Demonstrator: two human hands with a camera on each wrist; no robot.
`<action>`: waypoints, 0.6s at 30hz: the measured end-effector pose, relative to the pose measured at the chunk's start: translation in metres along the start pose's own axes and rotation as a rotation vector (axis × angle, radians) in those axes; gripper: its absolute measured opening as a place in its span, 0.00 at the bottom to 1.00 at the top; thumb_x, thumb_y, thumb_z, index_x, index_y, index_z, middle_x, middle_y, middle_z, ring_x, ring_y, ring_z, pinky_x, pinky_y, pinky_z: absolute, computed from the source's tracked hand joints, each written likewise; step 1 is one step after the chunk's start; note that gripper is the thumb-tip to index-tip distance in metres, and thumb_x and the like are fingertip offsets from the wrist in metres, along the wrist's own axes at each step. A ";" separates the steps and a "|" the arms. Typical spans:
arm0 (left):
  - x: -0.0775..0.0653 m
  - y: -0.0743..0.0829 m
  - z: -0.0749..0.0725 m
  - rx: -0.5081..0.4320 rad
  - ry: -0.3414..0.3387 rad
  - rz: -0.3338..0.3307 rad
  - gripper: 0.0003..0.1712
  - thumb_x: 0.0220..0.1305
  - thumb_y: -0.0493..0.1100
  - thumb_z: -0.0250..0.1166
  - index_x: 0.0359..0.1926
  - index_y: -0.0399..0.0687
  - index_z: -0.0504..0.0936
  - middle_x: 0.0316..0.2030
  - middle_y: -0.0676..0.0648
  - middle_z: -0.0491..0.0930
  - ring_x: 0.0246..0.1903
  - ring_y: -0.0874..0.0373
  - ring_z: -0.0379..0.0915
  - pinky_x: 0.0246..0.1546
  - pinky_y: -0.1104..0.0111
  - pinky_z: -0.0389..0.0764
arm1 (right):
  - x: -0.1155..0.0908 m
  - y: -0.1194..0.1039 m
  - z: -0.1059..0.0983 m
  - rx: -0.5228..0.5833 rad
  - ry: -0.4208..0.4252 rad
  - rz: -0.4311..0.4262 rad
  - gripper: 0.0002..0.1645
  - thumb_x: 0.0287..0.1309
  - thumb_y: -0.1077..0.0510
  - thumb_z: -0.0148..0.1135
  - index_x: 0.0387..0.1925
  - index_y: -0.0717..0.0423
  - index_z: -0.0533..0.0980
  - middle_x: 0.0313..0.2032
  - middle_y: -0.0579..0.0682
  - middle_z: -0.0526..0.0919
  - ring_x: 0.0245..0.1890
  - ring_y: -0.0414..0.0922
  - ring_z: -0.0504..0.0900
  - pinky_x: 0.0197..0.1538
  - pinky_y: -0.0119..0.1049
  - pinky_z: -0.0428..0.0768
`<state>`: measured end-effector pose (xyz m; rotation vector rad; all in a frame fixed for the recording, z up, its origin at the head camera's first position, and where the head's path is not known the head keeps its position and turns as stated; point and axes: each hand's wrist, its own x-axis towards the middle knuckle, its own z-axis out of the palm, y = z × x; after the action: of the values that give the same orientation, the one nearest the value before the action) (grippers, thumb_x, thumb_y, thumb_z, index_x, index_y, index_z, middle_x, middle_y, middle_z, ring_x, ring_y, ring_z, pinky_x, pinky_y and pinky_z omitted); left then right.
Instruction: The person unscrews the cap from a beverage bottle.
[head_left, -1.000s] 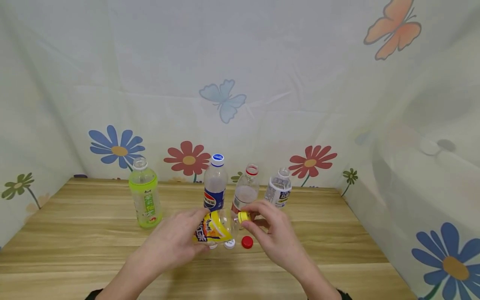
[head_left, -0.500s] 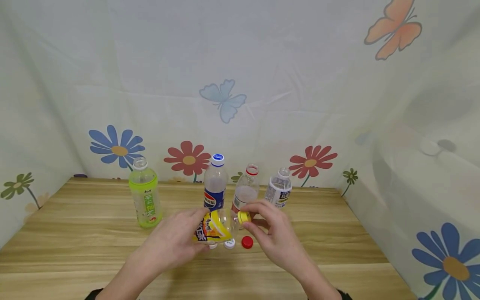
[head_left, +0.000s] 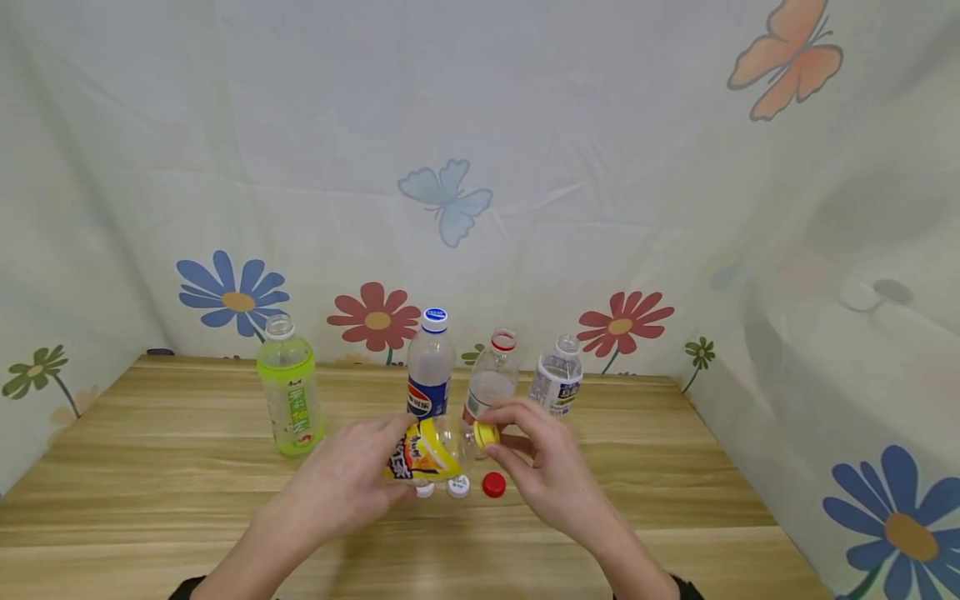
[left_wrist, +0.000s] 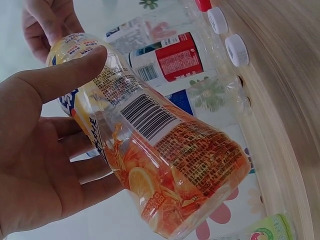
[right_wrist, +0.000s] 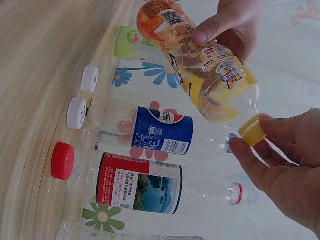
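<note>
My left hand [head_left: 352, 471] grips a clear plastic bottle [left_wrist: 155, 145] with a yellow and orange label round its body. The bottle is tipped on its side above the table, its neck toward the right. At that neck my right hand [head_left: 551, 462] pinches a yellow cap [right_wrist: 252, 131] between thumb and fingers. The cap sits at the mouth of the bottle in the right wrist view. Below the bottle lie a red cap [head_left: 493, 484] and two white caps, one [head_left: 458, 486] nearer the red one and the other [right_wrist: 90, 79] partly hidden by the left hand in the head view.
Behind the hands stand a blue-labelled Pepsi bottle [head_left: 433, 367] with its cap on, an uncapped red-ringed bottle [head_left: 492, 383] and an uncapped white-labelled bottle [head_left: 557, 383]. An uncapped green bottle [head_left: 291, 392] stands at the left. A flowered cloth [head_left: 315, 208] surrounds the wooden table [head_left: 150, 467].
The yellow cap and bottle neck have shifted slightly left, and the yellow cap has turned a little in the right hand's fingers. The left hand keeps its grip; the standing bottles have not moved.
</note>
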<state>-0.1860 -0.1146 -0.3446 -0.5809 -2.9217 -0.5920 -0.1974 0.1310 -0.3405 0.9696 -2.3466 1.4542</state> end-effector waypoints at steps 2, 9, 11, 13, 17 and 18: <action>0.000 -0.001 0.000 0.002 0.001 0.002 0.42 0.47 0.53 0.80 0.63 0.50 0.73 0.58 0.51 0.75 0.54 0.55 0.75 0.53 0.61 0.75 | 0.000 0.000 0.000 0.002 0.000 -0.008 0.17 0.58 0.71 0.65 0.47 0.53 0.78 0.48 0.41 0.78 0.46 0.44 0.78 0.46 0.35 0.81; 0.002 -0.003 0.001 -0.005 0.002 0.005 0.41 0.47 0.53 0.80 0.62 0.52 0.74 0.57 0.53 0.75 0.54 0.56 0.75 0.53 0.61 0.75 | 0.001 0.005 0.002 0.002 -0.008 -0.047 0.19 0.56 0.75 0.65 0.47 0.56 0.78 0.48 0.43 0.78 0.48 0.45 0.80 0.47 0.34 0.80; 0.002 -0.004 0.001 -0.011 0.000 0.009 0.40 0.46 0.52 0.80 0.61 0.52 0.74 0.56 0.54 0.76 0.53 0.56 0.75 0.53 0.61 0.75 | 0.001 0.007 0.003 -0.004 -0.009 -0.062 0.20 0.55 0.76 0.65 0.46 0.56 0.78 0.48 0.43 0.78 0.48 0.46 0.80 0.48 0.34 0.80; 0.002 -0.005 0.001 -0.015 -0.003 0.012 0.40 0.46 0.52 0.80 0.61 0.53 0.75 0.56 0.54 0.76 0.53 0.56 0.75 0.53 0.61 0.75 | 0.001 0.008 0.003 -0.010 -0.010 -0.076 0.20 0.54 0.77 0.66 0.45 0.57 0.78 0.48 0.44 0.78 0.48 0.46 0.80 0.48 0.34 0.79; 0.002 -0.006 0.001 -0.016 -0.009 0.013 0.40 0.47 0.52 0.80 0.61 0.53 0.74 0.56 0.54 0.76 0.54 0.56 0.74 0.53 0.61 0.75 | 0.001 0.008 0.003 -0.017 -0.009 -0.079 0.21 0.52 0.79 0.66 0.44 0.56 0.78 0.48 0.43 0.78 0.49 0.45 0.80 0.49 0.34 0.79; 0.003 -0.006 0.002 -0.017 -0.011 0.013 0.40 0.47 0.52 0.80 0.61 0.52 0.74 0.56 0.54 0.76 0.54 0.56 0.74 0.53 0.61 0.75 | 0.001 0.008 0.003 -0.019 -0.009 -0.078 0.22 0.52 0.79 0.66 0.44 0.56 0.79 0.48 0.43 0.78 0.49 0.45 0.80 0.49 0.34 0.79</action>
<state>-0.1909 -0.1185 -0.3478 -0.6064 -2.9231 -0.6140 -0.2027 0.1303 -0.3479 1.0517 -2.2975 1.3986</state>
